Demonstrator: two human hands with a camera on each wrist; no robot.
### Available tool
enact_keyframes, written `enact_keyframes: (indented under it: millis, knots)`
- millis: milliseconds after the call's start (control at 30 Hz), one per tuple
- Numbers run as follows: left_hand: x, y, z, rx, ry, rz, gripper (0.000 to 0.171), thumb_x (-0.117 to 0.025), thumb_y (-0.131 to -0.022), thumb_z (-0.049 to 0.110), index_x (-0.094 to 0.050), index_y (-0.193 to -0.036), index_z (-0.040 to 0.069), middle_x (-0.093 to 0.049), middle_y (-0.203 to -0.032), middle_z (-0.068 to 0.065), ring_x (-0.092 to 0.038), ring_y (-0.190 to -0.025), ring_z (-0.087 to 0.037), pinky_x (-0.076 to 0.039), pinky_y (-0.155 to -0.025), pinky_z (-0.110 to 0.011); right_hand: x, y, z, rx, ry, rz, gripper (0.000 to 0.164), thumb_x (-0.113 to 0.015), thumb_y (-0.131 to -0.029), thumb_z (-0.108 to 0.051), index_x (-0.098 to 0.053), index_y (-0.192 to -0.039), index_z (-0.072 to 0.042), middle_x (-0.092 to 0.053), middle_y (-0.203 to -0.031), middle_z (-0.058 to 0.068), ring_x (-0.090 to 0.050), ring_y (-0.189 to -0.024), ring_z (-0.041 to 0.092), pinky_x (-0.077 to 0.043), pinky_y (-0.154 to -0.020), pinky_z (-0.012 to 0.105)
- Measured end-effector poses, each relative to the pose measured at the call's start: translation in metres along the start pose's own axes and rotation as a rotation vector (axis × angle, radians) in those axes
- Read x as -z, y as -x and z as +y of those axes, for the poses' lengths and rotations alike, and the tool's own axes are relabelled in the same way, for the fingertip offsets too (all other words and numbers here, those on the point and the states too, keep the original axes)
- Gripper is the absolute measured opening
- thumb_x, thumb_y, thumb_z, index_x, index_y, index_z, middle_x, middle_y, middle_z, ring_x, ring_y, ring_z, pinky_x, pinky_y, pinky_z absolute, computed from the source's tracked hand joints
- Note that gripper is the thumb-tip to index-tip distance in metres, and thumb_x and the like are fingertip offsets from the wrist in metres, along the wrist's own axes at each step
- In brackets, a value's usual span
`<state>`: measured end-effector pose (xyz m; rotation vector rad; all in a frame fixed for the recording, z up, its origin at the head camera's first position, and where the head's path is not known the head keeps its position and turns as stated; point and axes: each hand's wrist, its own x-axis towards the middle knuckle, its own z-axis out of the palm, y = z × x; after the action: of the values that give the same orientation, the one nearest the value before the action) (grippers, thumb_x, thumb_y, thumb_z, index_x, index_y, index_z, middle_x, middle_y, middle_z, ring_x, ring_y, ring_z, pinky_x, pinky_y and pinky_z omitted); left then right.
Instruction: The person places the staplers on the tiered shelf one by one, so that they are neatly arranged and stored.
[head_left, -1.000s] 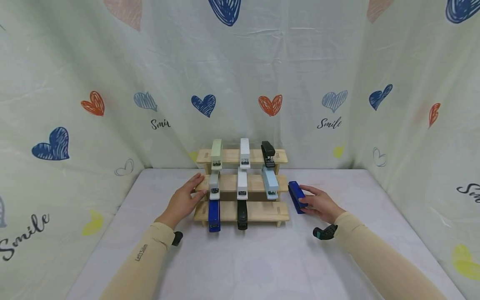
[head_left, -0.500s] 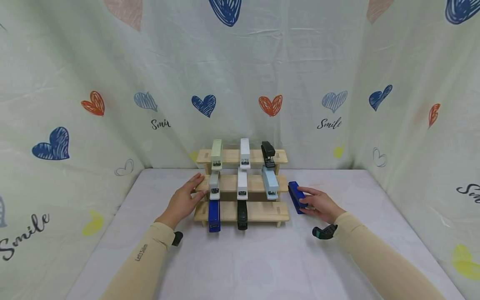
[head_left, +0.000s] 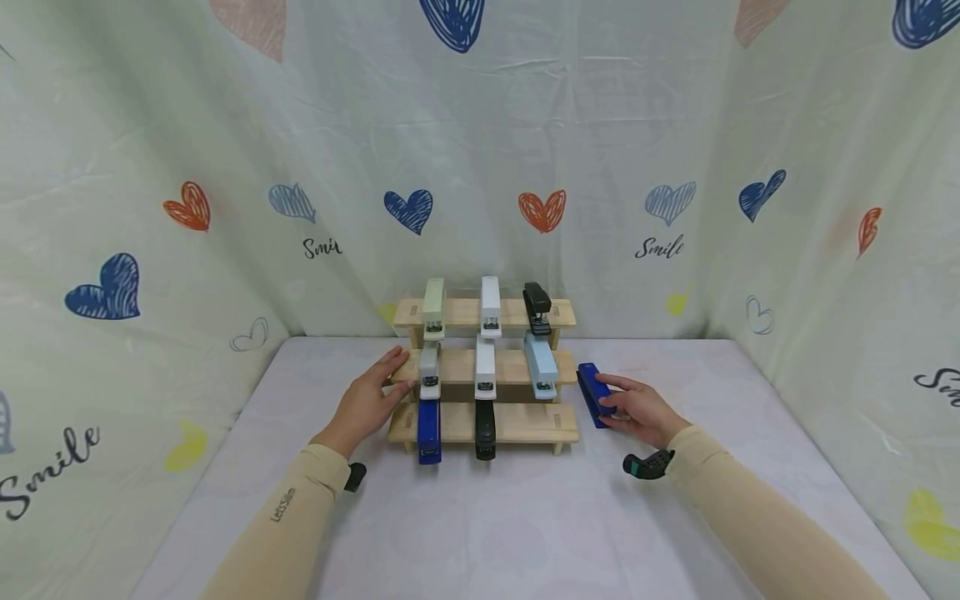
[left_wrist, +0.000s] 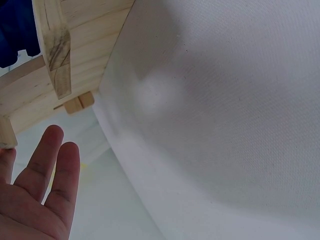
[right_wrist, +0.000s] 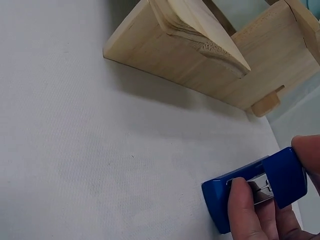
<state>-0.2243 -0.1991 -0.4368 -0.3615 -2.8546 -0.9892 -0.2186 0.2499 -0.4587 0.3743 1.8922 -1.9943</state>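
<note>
My right hand holds a blue stapler just right of the wooden three-tier rack. In the right wrist view, fingertips and thumb grip the front end of this stapler. Whether it touches the tabletop I cannot tell. My left hand rests at the left end of the middle shelf. Its fingers look extended in the left wrist view, one at a shelf edge. Another blue stapler and a black one lie on the bottom shelf, whose right part is bare.
The middle shelf carries a grey stapler, a white one and a light blue one. On top sit a green stapler, a white stapler and a black stapler. Heart-printed curtains surround the white table.
</note>
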Motion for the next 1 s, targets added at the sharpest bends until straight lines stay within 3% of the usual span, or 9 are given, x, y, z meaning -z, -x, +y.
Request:
enact_keyframes:
  millis: [433, 1000]
  knots:
    - [0.0, 0.001, 0.0, -0.011, 0.002, 0.001, 0.06, -0.06, -0.102, 0.032, -0.039, -0.154, 0.011, -0.029, -0.162, -0.005, -0.059, -0.119, -0.035, -0.047, -0.098, -0.053, 0.006, 0.01, 0.0, -0.026, -0.022, 0.047, 0.061, -0.049, -0.1, 0.002, -0.033, -0.157, -0.012, -0.005, -0.161, 0.026, -0.021, -0.141, 0.041, -0.039, -0.107, 0.048]
    - [0.002, 0.001, 0.002, -0.011, 0.007, -0.006, 0.06, -0.061, -0.102, 0.03, -0.039, -0.154, 0.011, -0.029, -0.161, -0.006, -0.059, -0.12, -0.036, -0.046, -0.099, -0.054, 0.021, 0.031, 0.001, -0.02, -0.042, 0.026, 0.062, -0.048, -0.102, 0.0, -0.026, -0.159, -0.01, 0.005, -0.162, 0.025, -0.015, -0.144, 0.042, -0.037, -0.109, 0.049]
